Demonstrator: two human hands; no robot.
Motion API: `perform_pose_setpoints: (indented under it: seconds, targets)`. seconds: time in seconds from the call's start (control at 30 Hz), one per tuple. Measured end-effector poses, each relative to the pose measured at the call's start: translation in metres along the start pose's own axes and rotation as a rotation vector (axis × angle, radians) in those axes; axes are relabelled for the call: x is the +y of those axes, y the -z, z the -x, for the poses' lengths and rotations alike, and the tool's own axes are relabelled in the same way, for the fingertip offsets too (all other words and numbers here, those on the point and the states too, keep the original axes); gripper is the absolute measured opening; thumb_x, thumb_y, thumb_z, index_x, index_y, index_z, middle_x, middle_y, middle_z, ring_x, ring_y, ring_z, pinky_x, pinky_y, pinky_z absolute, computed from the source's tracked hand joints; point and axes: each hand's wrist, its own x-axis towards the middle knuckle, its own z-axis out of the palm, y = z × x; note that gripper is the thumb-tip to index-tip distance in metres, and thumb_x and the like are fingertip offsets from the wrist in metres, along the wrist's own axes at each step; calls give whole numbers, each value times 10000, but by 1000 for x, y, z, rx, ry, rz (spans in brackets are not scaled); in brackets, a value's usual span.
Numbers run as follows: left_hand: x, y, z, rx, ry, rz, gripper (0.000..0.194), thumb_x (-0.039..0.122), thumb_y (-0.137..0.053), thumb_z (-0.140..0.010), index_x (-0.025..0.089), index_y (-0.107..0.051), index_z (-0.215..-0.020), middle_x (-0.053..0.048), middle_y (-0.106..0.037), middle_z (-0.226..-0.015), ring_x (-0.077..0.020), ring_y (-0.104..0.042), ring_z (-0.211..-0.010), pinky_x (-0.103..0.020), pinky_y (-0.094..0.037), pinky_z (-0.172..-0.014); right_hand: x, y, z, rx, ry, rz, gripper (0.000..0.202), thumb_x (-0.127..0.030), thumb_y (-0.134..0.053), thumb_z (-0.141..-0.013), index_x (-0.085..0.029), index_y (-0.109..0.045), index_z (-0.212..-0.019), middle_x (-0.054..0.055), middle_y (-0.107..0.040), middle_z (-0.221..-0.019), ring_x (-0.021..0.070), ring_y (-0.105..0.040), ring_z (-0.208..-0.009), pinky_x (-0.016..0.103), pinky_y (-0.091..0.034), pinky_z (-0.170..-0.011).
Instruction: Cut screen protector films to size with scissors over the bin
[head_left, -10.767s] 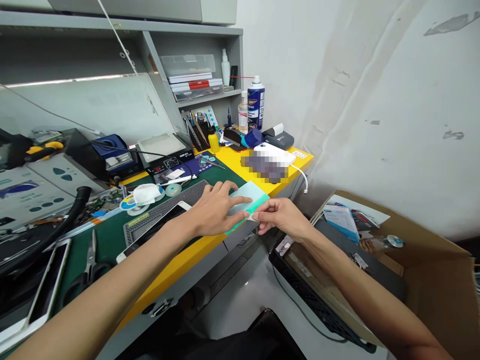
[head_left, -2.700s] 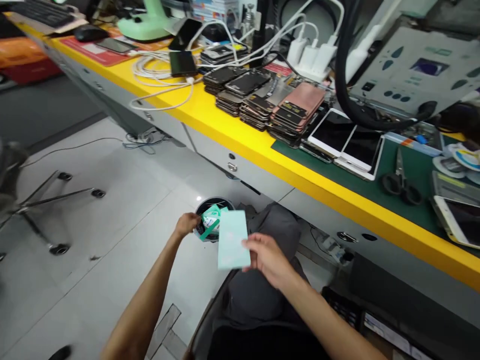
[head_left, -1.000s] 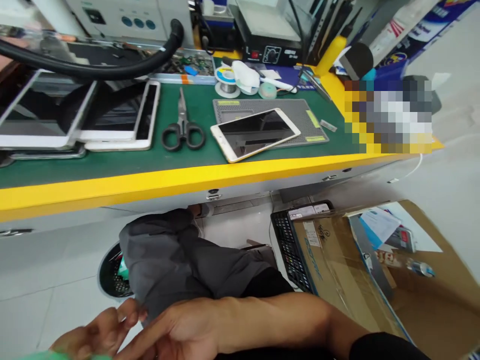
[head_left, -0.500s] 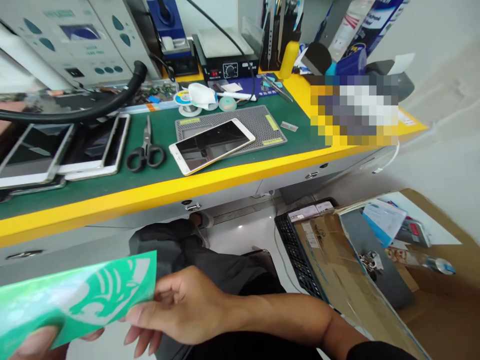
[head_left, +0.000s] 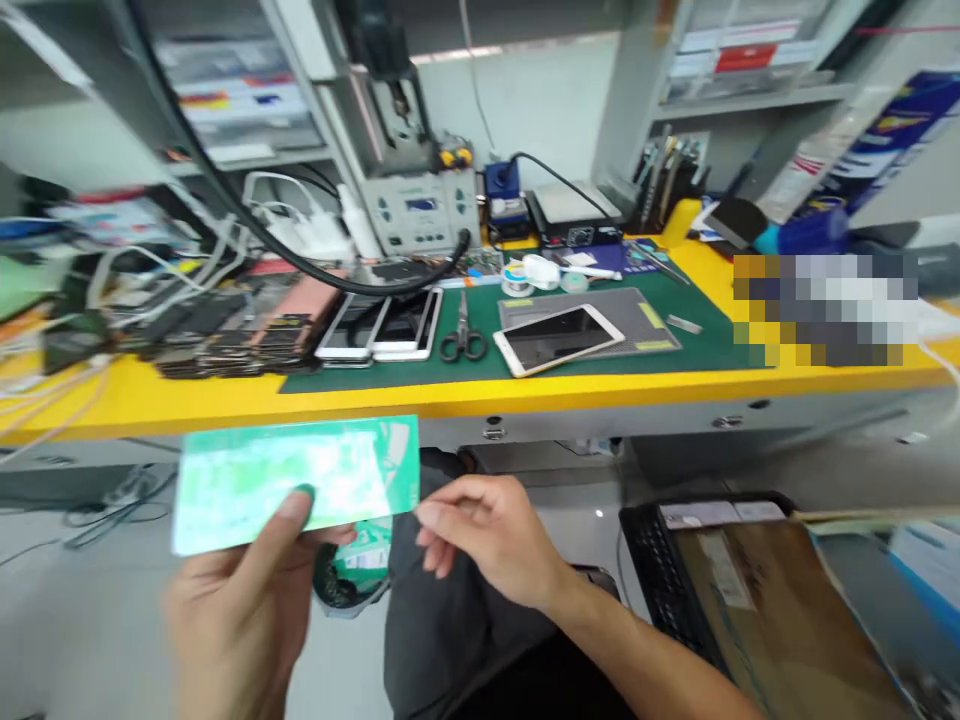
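A flat, glossy green packet (head_left: 247, 470) with a pale printed pattern hangs in front of the bench edge, washed out by glare. My left hand (head_left: 240, 590) is closed on it, thumb on top and fingers underneath. At its lower right corner, my right hand (head_left: 487, 530) pinches the edge between thumb and forefinger. Beyond the packet, a white-framed tablet (head_left: 559, 338) lies tilted on a grey perforated mat (head_left: 645, 318). Black-handled scissors (head_left: 463, 340) rest to the left of that tablet. More white-framed devices (head_left: 405, 325) lie left of the scissors.
The bench has a yellow edge (head_left: 450, 398) and a green work mat (head_left: 712, 345). Stacked phone parts (head_left: 232, 345) and tangled white cables (head_left: 150, 260) crowd its left. A black hose (head_left: 300, 265) arches over the devices. Below are a bin (head_left: 352, 575) and a cardboard box (head_left: 772, 590).
The view has lifted and swung left, showing more of the bench. The green packet now appears higher and further right, fully in view, with both hands still on it.
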Motion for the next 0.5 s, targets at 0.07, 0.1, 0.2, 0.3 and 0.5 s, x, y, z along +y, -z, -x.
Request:
perform_pose_setpoints:
  seconds: [0.07,0.1,0.2,0.3,0.5]
  targets:
    - [3,1,-3,-3,-3,64,232,195,-879,-650,155,-746,-835,3,-722,-906,-148,-669,-629,-253,-620,-505,-5,-2,-2,-16,30,44,366,-448,-812,-766,-97,-728,-822,48,-718,-676,123,-651,-523,242,-525,-506]
    - [3,2,-4,-5,-5,72,210,201,-874,-663,149,-748,-824,-4,-720,-888,-156,-676,-606,-270,-625,-504,-6,-2,-3,-28,36,57,351,-435,-808,-773,-97,-734,-837,50,-721,-684,123,-652,-523,246,-525,-509]
    - [4,11,-5,-13,-11,87,199,205,-867,-683,147,-755,-838,-18,-724,-871,-168,-693,-581,-285,-628,-522,-10,-6,-3,-72,52,46,320,-391,-806,-782,-103,-741,-902,61,-735,-724,136,-665,-539,257,-526,-514]
    - [5,18,-4,-38,6,102,173,201,-857,-699,146,-753,-826,-25,-732,-812,-163,-694,-565,-270,-617,-543,-10,-11,-3,-112,59,9,279,-352,-800,-791,-111,-730,-911,70,-742,-750,149,-678,-561,265,-528,-520]
    - [8,22,-1,-59,33,151,148,206,-849,-712,150,-741,-797,-10,-723,-764,-144,-668,-494,-266,-600,-534,-16,-21,2,-127,89,87,223,-335,-774,-821,-129,-728,-891,58,-736,-687,151,-668,-550,293,-537,-557]
